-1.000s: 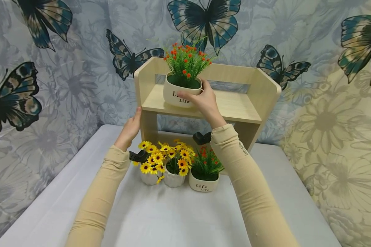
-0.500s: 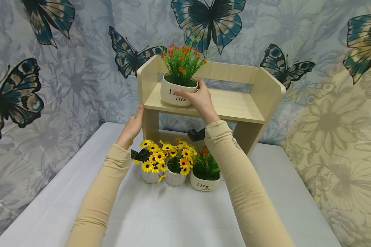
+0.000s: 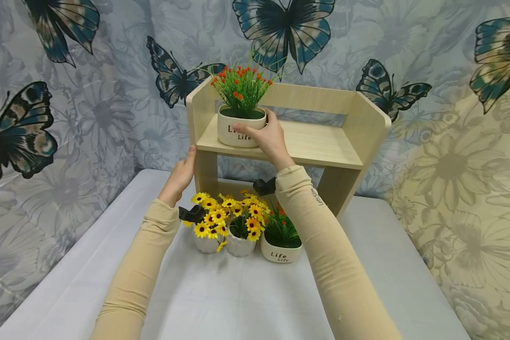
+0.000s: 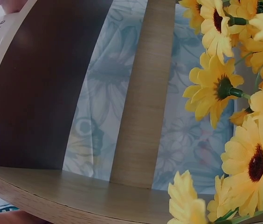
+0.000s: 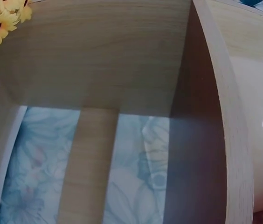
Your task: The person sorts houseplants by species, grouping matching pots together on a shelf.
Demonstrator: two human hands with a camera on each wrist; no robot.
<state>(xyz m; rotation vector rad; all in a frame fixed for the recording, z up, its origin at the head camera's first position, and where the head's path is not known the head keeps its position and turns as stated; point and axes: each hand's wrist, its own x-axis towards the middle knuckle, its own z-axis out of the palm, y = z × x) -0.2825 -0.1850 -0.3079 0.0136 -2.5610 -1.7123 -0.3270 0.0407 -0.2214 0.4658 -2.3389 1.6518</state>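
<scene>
In the head view my right hand (image 3: 273,141) grips a cream pot (image 3: 226,137) lettered "Life", thumb across its front and fingers round its right side. Green grass with small orange-red flowers (image 3: 242,89) fills it. The pot stands upright at the left end of the upper board of a pale wooden shelf (image 3: 323,144). My left hand (image 3: 178,180) rests against the outer left side of the shelf, its fingers partly hidden. The right wrist view shows the pot (image 5: 262,149) beside the board's front edge, with fingertips at the lower right corner.
Below, two white pots of yellow flowers (image 3: 212,217) and another "Life" pot (image 3: 280,253) with red flowers stand on the white tablecloth (image 3: 238,302), before the shelf's lower opening. Butterfly-patterned cloth (image 3: 110,118) hangs behind.
My right hand has shifted the "Life" pot a little left along the upper board, nearer the left side panel. My left hand stays against the shelf.
</scene>
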